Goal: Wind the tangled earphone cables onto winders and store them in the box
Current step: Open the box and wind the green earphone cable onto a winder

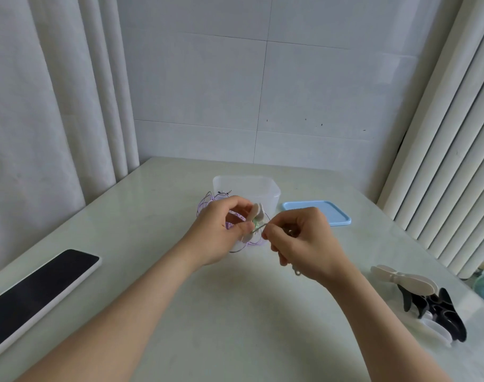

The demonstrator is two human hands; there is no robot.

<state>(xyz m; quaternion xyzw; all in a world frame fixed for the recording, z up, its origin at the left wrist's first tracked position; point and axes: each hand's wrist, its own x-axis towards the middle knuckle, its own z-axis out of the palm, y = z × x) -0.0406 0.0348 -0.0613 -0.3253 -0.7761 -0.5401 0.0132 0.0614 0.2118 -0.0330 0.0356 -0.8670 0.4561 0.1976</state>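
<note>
Box (272, 188): translucent plastic, open top, stands on the pale table (235, 312) towards its far edge. All places below are given from this box.

Lid (326, 213): light blue, lies flat on the table just right of the box.

Left hand (216, 230): in front of the box, raised above the table, fingers curled round a winder.

Winder (256, 216): off-white, flat, with lobed ends, held in front of the box's near wall. A few turns of green cable sit at its waist.

Green cable (258, 228): a thin strand that runs taut from the winder's waist to the right hand.

Right hand (304, 238): in front of the box and a little to its right, thumb and forefinger pinching the green cable, other fingers curled under. A small grey piece hangs beneath it, too small to identify.

Purple cable (205, 204): loose tangled loops at the box's left front corner, partly hidden behind the left hand. More loops show below the winder.

Spare winders (439, 310): a heap of black, white and clear pieces, well to the right of the box near the table's right edge. One off-white winder (403, 279) lies on top.

Phone (40, 293): dark screen, white case, face up, well to the left of the box and nearer the viewer.
</note>
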